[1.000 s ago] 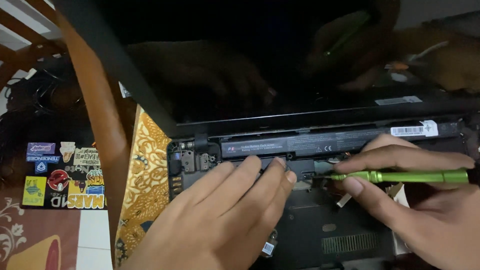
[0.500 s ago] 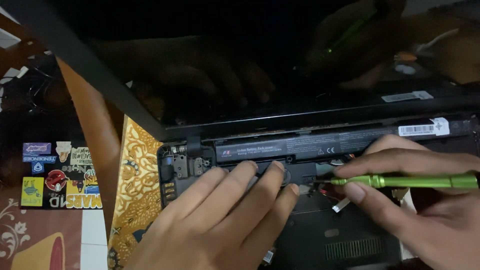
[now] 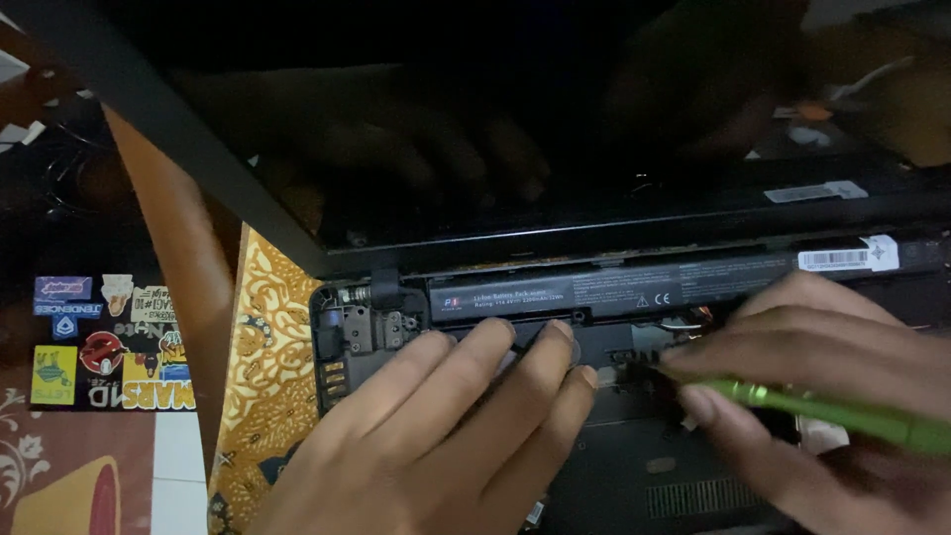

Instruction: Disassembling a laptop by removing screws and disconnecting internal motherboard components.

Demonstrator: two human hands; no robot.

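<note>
your left hand point(image 3: 436, 436) lies flat and released on the opened underside of the black laptop point(image 3: 634, 485), fingers spread, their tips touching the lower edge of the long black battery pack point(image 3: 634, 289) that runs across the chassis. your right hand point(image 3: 842, 367) is clenched around a green screwdriver point(image 3: 842, 414); its dark tip points left and meets the chassis just beside your left fingertips, below the battery.

on the battery a dark rectangular label with small pale print sits at the left end, and a white rectangular barcode label point(image 3: 848, 256) sits at the right end. a second, narrower white label point(image 3: 814, 191) lies higher up on the dark lid point(image 3: 475, 149), which stands tilted behind the battery and mirrors your hands faintly. the metal hinge point(image 3: 371, 297) shows at the chassis's left corner.

under the laptop's left edge lies a yellow patterned cloth point(image 3: 263, 396). further left, well apart from your hands, a dark surface carries a cluster of coloured stickers point(image 3: 109, 342): blue, red, yellow and white, in mixed shapes.
</note>
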